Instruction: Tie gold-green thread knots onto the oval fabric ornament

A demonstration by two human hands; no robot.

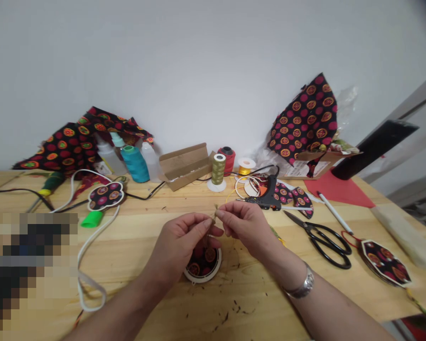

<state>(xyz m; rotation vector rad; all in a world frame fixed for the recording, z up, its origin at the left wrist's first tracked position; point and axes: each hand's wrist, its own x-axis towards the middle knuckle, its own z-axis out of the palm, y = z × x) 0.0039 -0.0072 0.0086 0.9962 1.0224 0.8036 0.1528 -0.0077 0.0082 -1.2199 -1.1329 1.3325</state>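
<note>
My left hand (188, 234) and my right hand (243, 225) meet at the middle of the view. Both are closed, thumb against forefinger, pinching a thin olive-green thread (215, 217) between them. The thread's ends are too fine to follow. Just below my fingers lies a round fabric-covered disc (201, 265) with a white rim and dark patterned cloth, partly hidden by my left hand. A silver bracelet circles my right wrist.
Black scissors (319, 239) and an octagonal patterned piece (385, 263) lie to the right. Behind stand an olive thread spool (218, 169), a glue gun (268, 194) and an opened cardboard box (186, 168). A white cable (83, 246) loops at left near a flower-shaped piece (106, 195).
</note>
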